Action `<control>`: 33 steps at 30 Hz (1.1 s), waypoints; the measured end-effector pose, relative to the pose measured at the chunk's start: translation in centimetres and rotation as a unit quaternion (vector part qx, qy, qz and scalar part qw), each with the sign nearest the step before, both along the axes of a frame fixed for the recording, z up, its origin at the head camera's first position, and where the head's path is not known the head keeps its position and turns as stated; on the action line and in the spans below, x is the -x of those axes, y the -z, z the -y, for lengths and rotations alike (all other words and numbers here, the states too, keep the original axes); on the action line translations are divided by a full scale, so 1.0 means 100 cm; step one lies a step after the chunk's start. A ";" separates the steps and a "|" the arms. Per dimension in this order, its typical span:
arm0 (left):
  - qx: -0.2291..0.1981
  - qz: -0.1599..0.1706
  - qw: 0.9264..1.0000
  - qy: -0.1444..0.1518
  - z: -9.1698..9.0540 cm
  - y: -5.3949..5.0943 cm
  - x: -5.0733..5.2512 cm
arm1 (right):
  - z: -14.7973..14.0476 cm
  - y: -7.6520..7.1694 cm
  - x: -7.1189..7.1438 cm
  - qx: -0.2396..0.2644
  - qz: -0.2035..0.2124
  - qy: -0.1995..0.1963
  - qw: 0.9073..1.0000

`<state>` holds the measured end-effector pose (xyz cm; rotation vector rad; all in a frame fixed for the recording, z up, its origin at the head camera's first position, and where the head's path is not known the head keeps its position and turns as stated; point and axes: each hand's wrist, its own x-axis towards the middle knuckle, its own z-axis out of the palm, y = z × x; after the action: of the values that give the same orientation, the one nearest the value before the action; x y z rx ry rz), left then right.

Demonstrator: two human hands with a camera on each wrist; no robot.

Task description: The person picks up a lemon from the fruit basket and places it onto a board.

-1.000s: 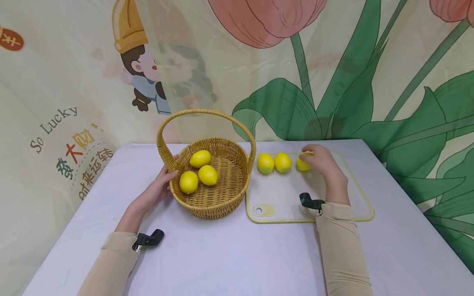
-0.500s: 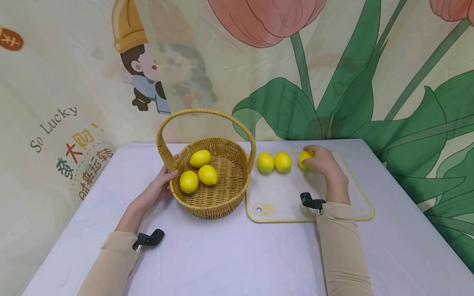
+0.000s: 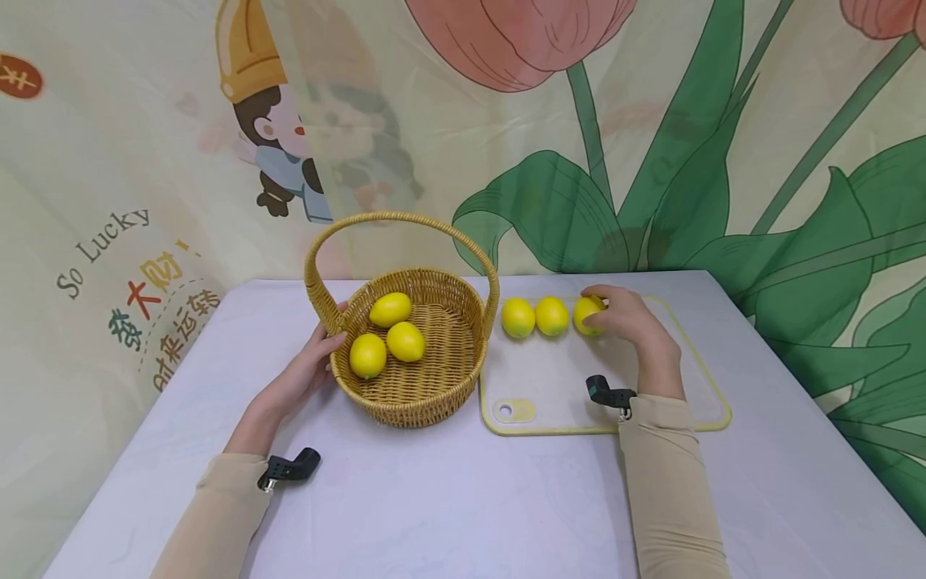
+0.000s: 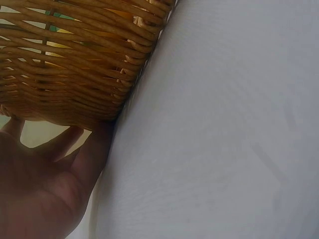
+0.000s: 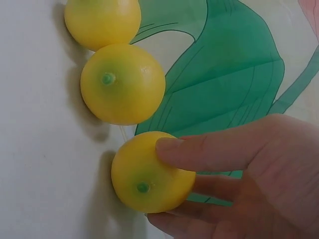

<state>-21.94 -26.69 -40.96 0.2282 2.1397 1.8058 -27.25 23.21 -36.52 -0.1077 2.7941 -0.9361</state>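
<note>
My right hand holds a yellow lemon on the cutting board; in the right wrist view the thumb lies on top of this lemon with fingers behind and under it. Two more lemons sit side by side just left of it. The left hand rests against the left side of the wicker basket, its fingers spread. Seen from the left wrist, the fingertips touch the woven wall. Inside the basket, three lemons lie toward its left.
A tall handle arches over the basket. The board lies close to the basket's right side on a white-covered table. Behind the table hangs a printed cloth with tulips and a cartoon figure.
The right hand's lemon was moved slightly right, then back left toward the other two on the board. The left hand and basket have stayed in place.
</note>
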 end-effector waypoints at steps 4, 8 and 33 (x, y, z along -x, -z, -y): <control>0.003 0.001 1.000 -0.001 0.000 -0.001 0.000 | 0.002 0.001 0.001 0.003 0.001 -0.008 1.000; 0.006 0.001 1.000 -0.002 0.000 0.000 0.000 | 0.003 0.002 0.001 0.003 0.002 -0.011 1.000; 0.013 -0.005 1.000 0.003 0.001 0.000 -0.001 | 0.001 -0.020 -0.005 -0.017 -0.033 -0.041 0.998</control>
<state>-21.84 -26.77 -40.92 0.2375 2.1660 1.7766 -26.70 23.13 -34.54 -0.2503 2.8407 -0.8809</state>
